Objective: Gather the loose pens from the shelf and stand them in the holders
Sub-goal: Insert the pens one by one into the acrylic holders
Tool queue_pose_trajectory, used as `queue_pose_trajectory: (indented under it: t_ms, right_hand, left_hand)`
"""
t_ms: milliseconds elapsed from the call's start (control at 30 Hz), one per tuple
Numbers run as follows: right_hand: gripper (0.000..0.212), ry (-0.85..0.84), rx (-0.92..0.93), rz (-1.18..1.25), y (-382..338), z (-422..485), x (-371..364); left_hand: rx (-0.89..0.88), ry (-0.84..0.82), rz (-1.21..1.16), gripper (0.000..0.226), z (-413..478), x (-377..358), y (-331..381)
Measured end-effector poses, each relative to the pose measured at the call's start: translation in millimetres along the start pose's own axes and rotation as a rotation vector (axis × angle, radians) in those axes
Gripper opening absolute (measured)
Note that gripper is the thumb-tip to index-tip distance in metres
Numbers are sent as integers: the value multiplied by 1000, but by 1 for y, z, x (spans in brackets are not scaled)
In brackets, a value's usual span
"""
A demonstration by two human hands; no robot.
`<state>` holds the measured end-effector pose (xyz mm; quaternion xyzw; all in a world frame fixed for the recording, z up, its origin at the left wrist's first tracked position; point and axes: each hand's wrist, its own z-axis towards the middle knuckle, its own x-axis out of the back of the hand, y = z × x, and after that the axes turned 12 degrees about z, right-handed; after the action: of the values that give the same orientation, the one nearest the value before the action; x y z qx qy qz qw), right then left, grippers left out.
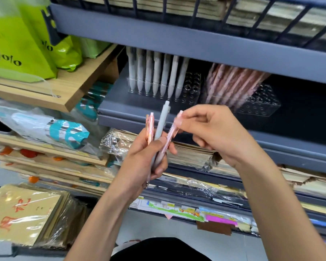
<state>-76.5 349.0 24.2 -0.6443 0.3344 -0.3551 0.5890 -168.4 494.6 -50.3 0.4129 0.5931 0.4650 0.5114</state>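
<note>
**Loose Pens Gathered Below the Holders**

Head view: Just below and in front of the grey-pen holder (193, 85), a clear rack with 7 grey pens (156, 72) standing in its front row, the left hand (143, 161) grasps a fan of loose pens (161, 125), 1 grey among pink. The right hand (215, 132), below the holder and slightly right, pinches the top of 1 pink pen (172, 131) in that fan between thumb and forefinger. Right of the holder stands a second clear rack (262, 104) packed with pink pens (233, 81). Far left of it lie green bags (17, 44).
</note>
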Motion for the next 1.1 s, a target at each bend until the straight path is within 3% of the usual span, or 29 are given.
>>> queue_pose_trajectory:
  t_ms: [167, 333, 467, 600, 733, 833, 900, 967, 1100]
  right_hand:
    - [9, 68, 57, 36, 11, -17, 33]
    - [2, 389, 255, 234, 7, -28, 92]
    - [11, 670, 553, 134, 3, -32, 133]
    - [19, 790, 683, 22, 0, -30, 144]
    - [7, 810, 652, -137, 4, -15, 148]
    - [27, 821, 606, -375, 5, -4, 149]
    - [22, 807, 608, -472, 5, 8, 146]
    - [17, 778, 592, -510, 3, 20, 144]
    - [29, 661, 472, -471, 2, 33, 144]
  left_hand:
    - [17, 3, -4, 19, 2, -33, -13]
    - [14, 26, -19, 21, 5, -62, -30]
    - [11, 5, -14, 28, 7, -81, -36]
    - [45, -21, 13, 29, 8, -88, -37]
    - [82, 6, -28, 21, 10, -86, -35]
    - [78, 21, -34, 10, 12, -82, -31]
    - [80, 22, -17, 10, 12, -80, -28]
    - [88, 24, 10, 10, 12, -77, -25]
    - [65, 49, 67, 17, 10, -73, -25]
